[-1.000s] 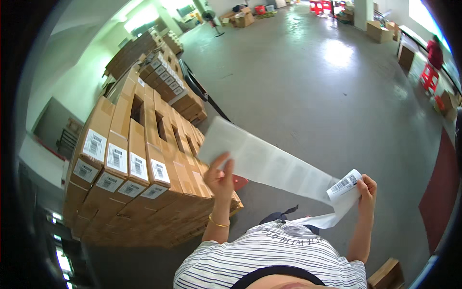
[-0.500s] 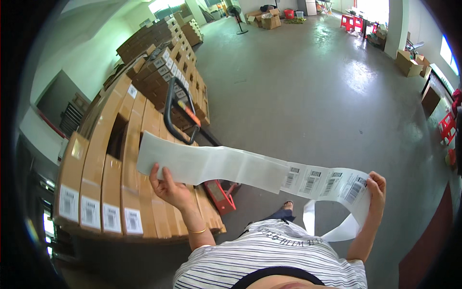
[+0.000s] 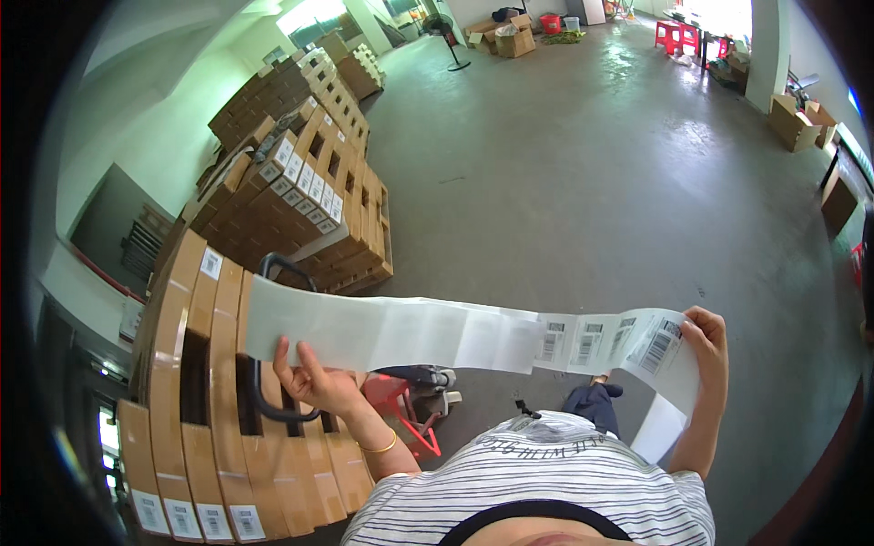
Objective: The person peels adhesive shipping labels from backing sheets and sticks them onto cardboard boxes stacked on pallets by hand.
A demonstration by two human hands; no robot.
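Both hands [image 3: 314, 382] [image 3: 708, 338] stretch a label strip [image 3: 437, 334] taut

Striped shirt [image 3: 546, 482], gold bangle [image 3: 381, 446]

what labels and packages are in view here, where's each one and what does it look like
Label strip: long white band stretched between left hand and right hand, mostly blank backing.
Barcode labels: white rectangles with black bars, on the strip's right part.
Near carton stack: brown boxes at lower left, small white labels along the bottom edge.
Far carton stack: brown boxes behind, white square labels on top.
Loose cartons: brown, by the far right wall.
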